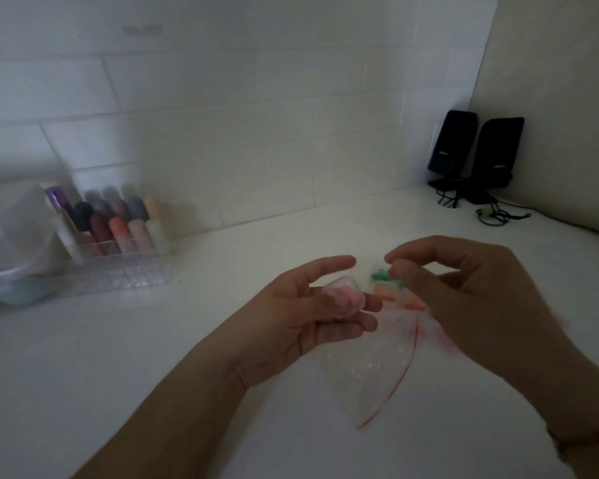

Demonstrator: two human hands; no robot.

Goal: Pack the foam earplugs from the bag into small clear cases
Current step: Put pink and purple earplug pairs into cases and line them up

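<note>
Pink earplugs (447,296) in clear case (447,299), green (381,274) and orange earplugs (414,302), red-striped clear bag (370,371)

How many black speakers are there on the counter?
2. One black speaker stands in the far right corner by the wall; the other speaker stands right beside it, on its right.

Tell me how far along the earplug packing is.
Done: the small clear case in the left hand already holds pink earplugs. In hand: the right hand pinches a green earplug at the zip bag. Left: orange earplugs remain in the bag. Whether the case is closed is too blurred to tell.
</note>
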